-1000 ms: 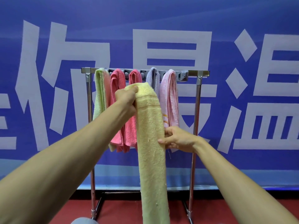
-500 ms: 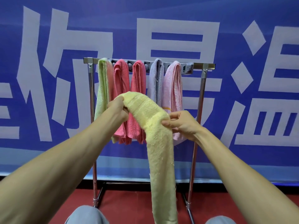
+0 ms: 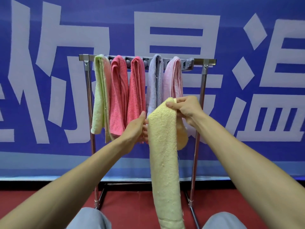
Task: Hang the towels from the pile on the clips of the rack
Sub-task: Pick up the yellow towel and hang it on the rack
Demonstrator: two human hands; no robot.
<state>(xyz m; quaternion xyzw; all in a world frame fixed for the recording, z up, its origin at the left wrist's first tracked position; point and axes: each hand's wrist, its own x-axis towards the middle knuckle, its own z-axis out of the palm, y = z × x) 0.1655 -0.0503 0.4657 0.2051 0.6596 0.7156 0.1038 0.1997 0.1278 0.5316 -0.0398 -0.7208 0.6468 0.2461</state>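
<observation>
Your right hand (image 3: 186, 109) is pinching the folded top of the yellow towel (image 3: 163, 154) between thumb and curled fingers. A short flap is falling behind the fold while the long end is hanging straight down past your knees. Your left hand (image 3: 137, 128) is lying loose beside the towel's left edge, fingers relaxed and gripping nothing. It seems to be brushing the cloth, though the edge is hiding the fingertips, so contact is not certain. The towel is hanging in front of the rack (image 3: 202, 90), below the grey clip strip (image 3: 168, 61) and just before the pale pink towel (image 3: 173, 80). The lavender towel (image 3: 154, 83), two coral towels (image 3: 118, 96) and the green towel (image 3: 99, 96) are filling the clips further left. The free clip (image 3: 189, 63) at the strip's right end is looking like the one to aim for. This terry is soft, light and limp, so it is probably going to sag and unfold wherever you are not holding it. Taking it right at the fold, bunched thick between both hands, should be giving the clip something firm to bite.
</observation>
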